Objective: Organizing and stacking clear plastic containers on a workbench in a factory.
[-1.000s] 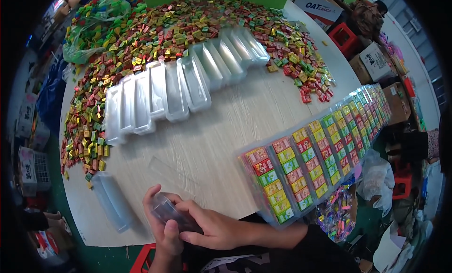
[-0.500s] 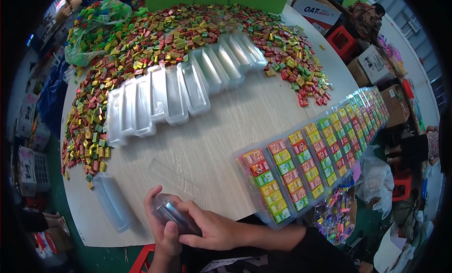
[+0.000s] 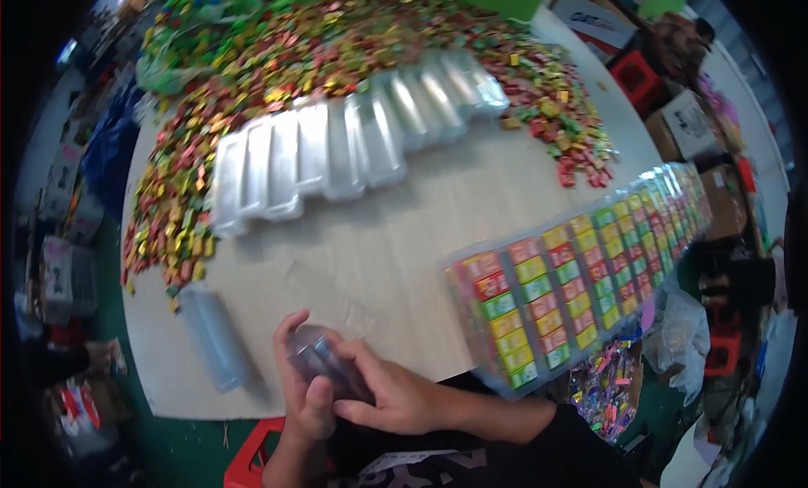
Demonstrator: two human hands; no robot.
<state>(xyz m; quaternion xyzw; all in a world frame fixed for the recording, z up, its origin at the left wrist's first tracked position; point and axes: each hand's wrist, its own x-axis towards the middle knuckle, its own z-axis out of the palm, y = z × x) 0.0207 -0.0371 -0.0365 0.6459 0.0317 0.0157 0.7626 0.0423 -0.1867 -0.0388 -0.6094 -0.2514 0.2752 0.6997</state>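
Note:
Close to the table's near edge, my left hand [image 3: 301, 391] wraps around a clear plastic tray [image 3: 318, 353], fingers on its far side and thumb on the near one. My right hand [image 3: 400, 397] grips the same tray from the right, its fingertips on the upper face. Whether it is one tray or several nested together cannot be told. Left of my hands, a bluish clear tray stack [image 3: 215, 341] lies on the wooden table [image 3: 353, 236]. A faint transparent plastic piece [image 3: 328, 294] rests just beyond my fingers.
A row of clear trays [image 3: 316, 156] overlaps across the table's middle. Behind it spreads a heap of small wrapped pieces [image 3: 328, 42] in red, yellow and green. Filled trays [image 3: 539, 311] line the right edge. A red stool [image 3: 252, 454] stands below the near edge.
The whole view has shifted, so the table and its things sit further right and slightly differently in height. Both hands keep their hold on the tray with little change of grip.

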